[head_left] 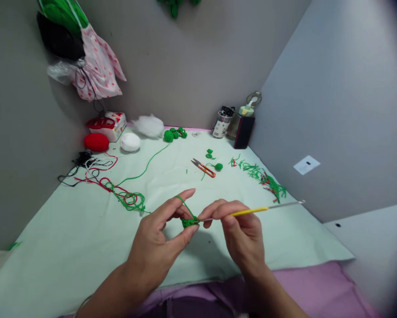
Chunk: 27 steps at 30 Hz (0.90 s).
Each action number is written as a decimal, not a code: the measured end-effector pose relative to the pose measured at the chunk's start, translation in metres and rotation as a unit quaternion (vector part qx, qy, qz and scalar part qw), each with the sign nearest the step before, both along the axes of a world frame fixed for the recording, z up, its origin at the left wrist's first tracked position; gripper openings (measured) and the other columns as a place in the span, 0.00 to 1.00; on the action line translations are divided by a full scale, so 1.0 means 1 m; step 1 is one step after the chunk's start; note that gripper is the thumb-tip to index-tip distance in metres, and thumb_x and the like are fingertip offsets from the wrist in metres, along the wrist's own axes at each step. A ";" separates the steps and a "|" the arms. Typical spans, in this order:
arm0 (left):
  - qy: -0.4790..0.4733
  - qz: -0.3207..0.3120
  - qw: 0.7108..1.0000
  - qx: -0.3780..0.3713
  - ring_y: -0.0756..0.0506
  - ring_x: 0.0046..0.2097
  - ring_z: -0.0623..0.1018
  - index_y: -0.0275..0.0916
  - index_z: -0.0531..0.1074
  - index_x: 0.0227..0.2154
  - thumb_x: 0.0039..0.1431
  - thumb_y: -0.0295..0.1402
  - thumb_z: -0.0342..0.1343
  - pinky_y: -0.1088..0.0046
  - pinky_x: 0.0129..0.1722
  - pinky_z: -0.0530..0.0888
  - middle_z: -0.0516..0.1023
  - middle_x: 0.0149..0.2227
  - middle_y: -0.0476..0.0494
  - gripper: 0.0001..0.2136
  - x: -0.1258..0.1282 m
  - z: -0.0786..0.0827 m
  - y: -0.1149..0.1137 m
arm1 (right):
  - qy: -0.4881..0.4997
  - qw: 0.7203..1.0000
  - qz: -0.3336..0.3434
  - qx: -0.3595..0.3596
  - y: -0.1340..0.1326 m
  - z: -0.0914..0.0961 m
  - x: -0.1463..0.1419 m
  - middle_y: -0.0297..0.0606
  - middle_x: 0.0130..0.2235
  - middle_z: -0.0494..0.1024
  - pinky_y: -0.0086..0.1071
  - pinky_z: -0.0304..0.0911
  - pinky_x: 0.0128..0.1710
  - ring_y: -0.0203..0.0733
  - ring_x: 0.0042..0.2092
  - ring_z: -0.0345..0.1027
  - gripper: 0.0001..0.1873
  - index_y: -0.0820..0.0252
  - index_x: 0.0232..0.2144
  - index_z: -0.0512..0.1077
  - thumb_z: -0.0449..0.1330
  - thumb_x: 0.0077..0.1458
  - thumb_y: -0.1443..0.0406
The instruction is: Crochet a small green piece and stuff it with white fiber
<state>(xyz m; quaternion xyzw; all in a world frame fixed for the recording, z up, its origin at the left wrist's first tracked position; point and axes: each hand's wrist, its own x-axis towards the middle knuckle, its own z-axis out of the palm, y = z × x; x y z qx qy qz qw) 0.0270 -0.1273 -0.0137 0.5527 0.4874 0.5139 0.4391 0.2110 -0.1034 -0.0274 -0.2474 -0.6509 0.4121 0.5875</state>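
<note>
My left hand [158,240] pinches a small green crocheted piece [189,221] between thumb and fingers, with green yarn [141,172] looped over the raised index finger. Just to its right, my right hand [241,229] grips a crochet hook [267,208] with a yellow handle. The hook's tip is at the green piece and its metal tail points right. Both hands hover above a pale green cloth [69,238] on the table.
Orange snips [203,168] and small green crocheted bits lie mid-table. Yarn scraps [264,179] are at the right, tangled green and red yarn [127,198] at the left. Red and white yarn balls [96,142], stuffing, a cup and a bottle [243,126] line the back wall.
</note>
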 end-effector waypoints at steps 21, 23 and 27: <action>-0.076 0.024 0.997 -0.015 0.45 0.44 0.79 0.48 0.82 0.53 0.61 0.33 0.67 0.69 0.52 0.74 0.80 0.38 0.48 0.17 0.004 -0.003 -0.009 | -0.246 0.903 -0.180 0.303 -0.014 -0.006 -0.003 0.45 0.46 0.85 0.37 0.79 0.41 0.44 0.44 0.80 0.15 0.56 0.51 0.78 0.60 0.67 0.74; -0.165 0.006 0.984 -0.065 0.47 0.42 0.78 0.50 0.80 0.57 0.59 0.34 0.70 0.71 0.49 0.74 0.78 0.36 0.50 0.22 0.006 -0.003 -0.009 | -0.262 0.886 -0.194 0.330 -0.014 -0.010 -0.003 0.44 0.45 0.84 0.37 0.79 0.41 0.44 0.43 0.80 0.17 0.56 0.52 0.79 0.61 0.65 0.75; -0.340 -0.085 0.913 -0.209 0.51 0.37 0.72 0.49 0.78 0.59 0.54 0.37 0.74 0.76 0.42 0.72 0.72 0.34 0.52 0.29 0.005 0.000 -0.003 | -0.244 0.902 -0.182 0.306 -0.016 -0.011 -0.003 0.40 0.44 0.84 0.35 0.79 0.37 0.43 0.41 0.80 0.24 0.47 0.55 0.79 0.64 0.62 0.77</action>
